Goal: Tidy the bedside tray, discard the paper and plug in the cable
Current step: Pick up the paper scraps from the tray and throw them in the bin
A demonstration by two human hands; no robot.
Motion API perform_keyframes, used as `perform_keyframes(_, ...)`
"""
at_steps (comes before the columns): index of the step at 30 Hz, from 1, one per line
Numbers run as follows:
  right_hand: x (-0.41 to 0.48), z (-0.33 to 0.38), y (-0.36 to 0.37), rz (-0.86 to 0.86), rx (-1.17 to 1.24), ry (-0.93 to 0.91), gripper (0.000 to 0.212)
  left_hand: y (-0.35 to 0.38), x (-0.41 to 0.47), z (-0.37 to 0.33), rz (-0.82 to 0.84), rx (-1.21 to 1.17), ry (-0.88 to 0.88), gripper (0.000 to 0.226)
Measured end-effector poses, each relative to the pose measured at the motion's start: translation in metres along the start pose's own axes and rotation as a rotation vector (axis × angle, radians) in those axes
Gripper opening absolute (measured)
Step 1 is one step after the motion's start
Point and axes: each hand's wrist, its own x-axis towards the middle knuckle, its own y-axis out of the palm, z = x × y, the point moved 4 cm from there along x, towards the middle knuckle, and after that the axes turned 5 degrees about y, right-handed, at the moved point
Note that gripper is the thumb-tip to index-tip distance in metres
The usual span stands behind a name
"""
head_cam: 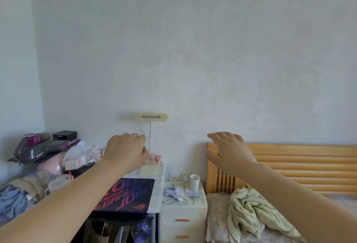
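Observation:
A small white bedside cabinet (201, 202) stands between a desk and the bed. On its top lie a white paper cup (194, 182), crumpled paper packets (172, 192), a small white wrapper (193, 193) and a loose white cable (179, 201). A wall socket (184, 177) sits just behind the cabinet. My left hand (126, 151) is stretched out above the desk, fingers loosely curled, holding nothing. My right hand (229, 150) is raised in front of the headboard, fingers spread, empty. Both hands are well above the cabinet.
A desk to the left carries a dark gaming mouse mat (125, 194), a pale yellow device (149, 169) and a pile of clothes and bags (50, 165). A yellow wall light (150, 117) hangs above. The wooden headboard (301, 167) and a bed with crumpled green cloth (251, 210) are at right.

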Motion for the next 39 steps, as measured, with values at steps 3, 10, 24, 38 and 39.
perform_keyframes(3, 0.041, -0.013, 0.039, 0.013, -0.02, -0.005, 0.054, 0.047, 0.041, 0.0, -0.012, -0.03, 0.006, 0.025)
perform_keyframes(10, 0.159, -0.033, 0.128, 0.03, -0.034, 0.025, 0.055, 0.165, 0.15, 0.012, -0.005, -0.174, 0.025, 0.026)
perform_keyframes(24, 0.254, -0.101, 0.359, 0.274, 0.057, 0.175, 0.055, 0.41, 0.258, -0.016, 0.175, -0.308, 0.111, 0.026)
perform_keyframes(38, 0.314, -0.19, 0.602, 0.57, 0.203, 0.144, 0.048, 0.649, 0.288, -0.121, 0.606, -0.483, -0.055, 0.023)
perform_keyframes(39, 0.313, -0.195, 0.62, 0.592, 0.201, 0.149, 0.049, 0.664, 0.287, -0.127, 0.641, -0.505, -0.078, 0.023)
